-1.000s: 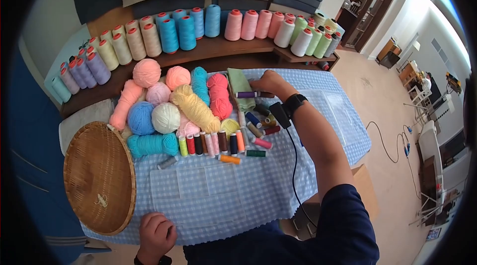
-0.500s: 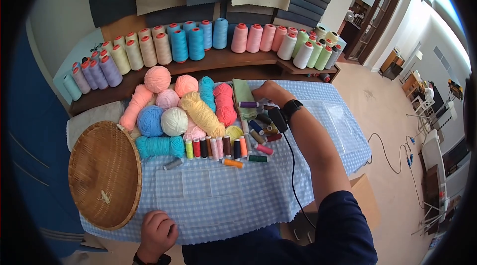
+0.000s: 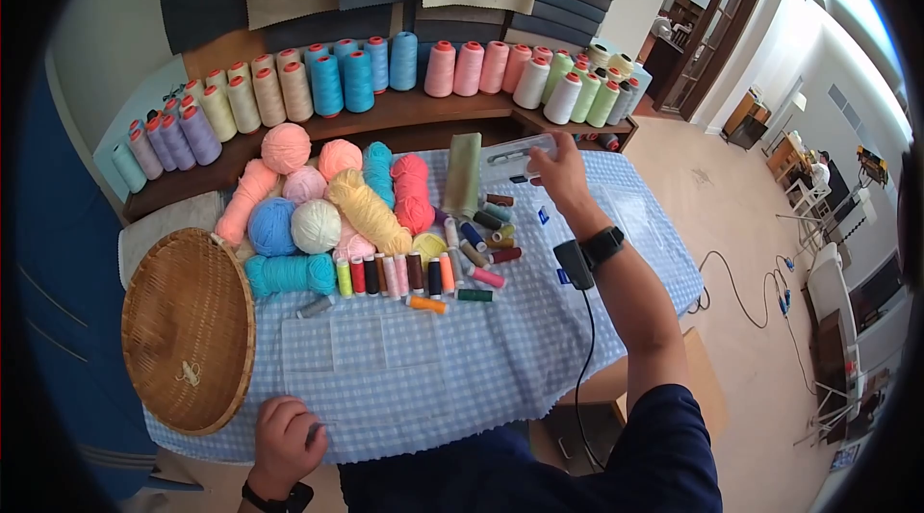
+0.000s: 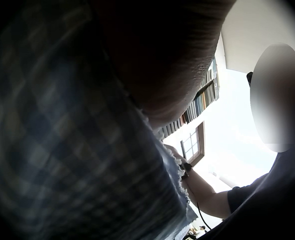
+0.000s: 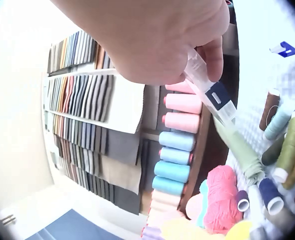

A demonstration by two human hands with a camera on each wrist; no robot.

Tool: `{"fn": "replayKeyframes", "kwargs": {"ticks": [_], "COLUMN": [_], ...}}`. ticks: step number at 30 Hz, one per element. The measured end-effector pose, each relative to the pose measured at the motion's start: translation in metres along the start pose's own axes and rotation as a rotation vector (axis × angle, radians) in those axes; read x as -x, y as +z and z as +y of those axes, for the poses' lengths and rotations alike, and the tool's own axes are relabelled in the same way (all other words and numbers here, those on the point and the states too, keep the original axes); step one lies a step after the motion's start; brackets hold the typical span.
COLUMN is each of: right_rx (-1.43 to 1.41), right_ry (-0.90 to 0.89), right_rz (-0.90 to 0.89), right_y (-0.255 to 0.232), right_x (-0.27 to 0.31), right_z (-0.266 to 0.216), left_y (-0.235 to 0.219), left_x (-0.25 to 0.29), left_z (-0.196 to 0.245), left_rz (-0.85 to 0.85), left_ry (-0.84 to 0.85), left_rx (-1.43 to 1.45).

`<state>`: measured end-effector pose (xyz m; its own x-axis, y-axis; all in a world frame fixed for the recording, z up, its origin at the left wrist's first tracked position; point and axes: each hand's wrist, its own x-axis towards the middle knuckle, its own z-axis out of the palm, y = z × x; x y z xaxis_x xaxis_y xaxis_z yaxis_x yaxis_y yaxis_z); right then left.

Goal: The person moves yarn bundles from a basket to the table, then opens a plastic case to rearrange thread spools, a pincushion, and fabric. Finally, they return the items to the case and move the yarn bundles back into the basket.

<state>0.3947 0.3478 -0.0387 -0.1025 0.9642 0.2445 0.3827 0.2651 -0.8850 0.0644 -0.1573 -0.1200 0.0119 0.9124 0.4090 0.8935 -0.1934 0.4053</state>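
Presumably, handling the clear case is the step: the right hand grips it above the worktop's far side. The left hand curls loosely, seemingly empty. Moving the case calls for clearing the spools.

No words, brands or numbers can be read. In the head view, toward two o'clock from the centre, the clear plastic case bears a dark blue patch (its pale mark, plainer from the right wrist, spells nothing legible). A small blue-and-white patch shows near three o'clock and another blue patch near four, both without readable lettering.
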Motion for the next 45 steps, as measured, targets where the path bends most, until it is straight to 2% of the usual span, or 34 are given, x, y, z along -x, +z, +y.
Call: {"fn": "replayKeyframes", "kwargs": {"ticks": [1, 3, 5, 6, 7, 11, 14, 16, 18, 19, 21, 22, 24, 25, 27, 28, 30, 31, 33, 34, 36, 38, 40, 42, 43, 45], "right_rx": [0.004, -0.079, -0.410, -0.463, -0.459, -0.462, -0.256, -0.146, 0.490, 0.493, 0.566, 0.570, 0.482, 0.484, 0.595, 0.597, 0.700, 0.701, 0.698, 0.699, 0.692, 0.692, 0.694, 0.790, 0.791, 0.663], "right_ry": [-0.015, -0.032, 0.079, 0.131, 0.157, 0.290, 0.268, 0.244, -0.285, -0.283, -0.648, -0.649, -0.791, -0.789, -0.960, -0.965, -1.064, -1.070, -1.219, -1.216, -1.314, -1.366, -1.418, -1.357, -1.355, -1.503], "right_rz": [0.053, 0.041, -0.089, -0.164, -0.184, -0.471, -0.472, -0.453, -0.232, -0.232, -0.282, -0.283, -0.606, -0.602, -0.628, -0.626, -0.664, -0.660, -0.570, -0.566, -0.430, -0.411, -0.391, -0.575, -0.575, -0.469], "right_y": [-0.008, -0.023, -0.038, -0.043, -0.045, -0.052, -0.039, -0.037, -0.040, -0.043, -0.051, -0.053, -0.055, -0.053, -0.046, -0.046, -0.047, -0.046, -0.046, -0.045, -0.042, -0.040, -0.043, -0.051, -0.049, -0.043], "right_x": [0.010, 0.035, 0.067, 0.088, 0.110, 0.194, 0.234, 0.245, 0.254, 0.255, 0.252, 0.249, 0.242, 0.242, 0.241, 0.240, 0.237, 0.235, 0.234, 0.234, 0.231, 0.227, 0.227, 0.231, 0.229, 0.223], "right_z": [-0.003, -0.008, -0.015, -0.019, -0.018, -0.005, 0.005, 0.005, -0.006, -0.008, -0.010, -0.013, -0.017, -0.016, -0.012, -0.010, -0.010, -0.011, -0.012, -0.010, -0.004, -0.003, 0.000, 0.003, 0.002, -0.004], "left_y": [0.000, -0.002, -0.009, -0.013, -0.015, -0.019, -0.011, 0.000, 0.011, 0.017, 0.031, 0.038, 0.053, 0.062, 0.085, 0.094, 0.102, 0.104, 0.106, 0.106, 0.107, 0.105, 0.102, 0.103, 0.104, 0.104], "left_x": [-0.001, -0.009, -0.016, -0.022, -0.028, -0.061, -0.093, -0.116, -0.133, -0.141, -0.156, -0.163, -0.179, -0.186, -0.196, -0.199, -0.203, -0.205, -0.205, -0.204, -0.206, -0.210, -0.214, -0.214, -0.214, -0.216], "left_z": [0.001, 0.006, 0.013, 0.019, 0.024, 0.045, 0.065, 0.077, 0.088, 0.093, 0.101, 0.104, 0.112, 0.114, 0.114, 0.112, 0.108, 0.106, 0.101, 0.098, 0.092, 0.090, 0.091, 0.091, 0.090, 0.087], "left_rz": [-0.006, 0.003, -0.005, -0.004, 0.000, -0.007, -0.092, -0.219, -0.271, -0.319, -0.329, -0.341, -0.360, -0.382, -0.425, -0.466, -0.452, -0.446, -0.409, -0.373, -0.355, -0.336, -0.416, -0.407, -0.400, -0.414], "left_ry": [0.004, 0.043, 0.058, 0.086, 0.112, 0.130, 0.127, 0.144, 0.151, 0.158, 0.197, 0.233, 0.230, 0.229, 0.235, 0.234, 0.263, 0.296, 0.323, 0.348, 0.372, 0.393, 0.376, 0.401, 0.427, 0.443], "left_rx": [-0.010, -0.034, -0.060, -0.058, -0.056, 0.109, 0.207, 0.232, 0.203, 0.171, 0.160, 0.146, 0.129, 0.107, 0.054, 0.002, -0.009, -0.016, 0.021, 0.061, 0.068, 0.076, 0.065, 0.060, 0.055, 0.068]}}
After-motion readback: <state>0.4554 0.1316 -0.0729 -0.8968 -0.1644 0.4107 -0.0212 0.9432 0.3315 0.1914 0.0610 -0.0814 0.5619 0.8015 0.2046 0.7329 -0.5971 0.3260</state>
